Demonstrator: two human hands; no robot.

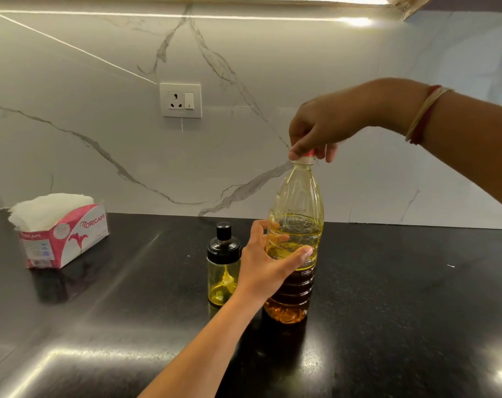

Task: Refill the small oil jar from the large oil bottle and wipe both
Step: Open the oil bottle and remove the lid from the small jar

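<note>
Early stage. Gripping the large oil bottle (294,239), upright on the worktop (402,282), with the left hand (264,262); pinching its red cap (308,154) with the right hand (327,123). Just beside, the small oil jar (222,265), lidded, little oil inside. Pouring and wiping not yet done.

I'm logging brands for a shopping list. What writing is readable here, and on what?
"ORIGAMI": tissue pack, front face.
"ORIGAMI" again: same pack, end face, blurred.
Pack's small print: too small to read.
No readable text: large oil bottle, small oil jar.
</note>
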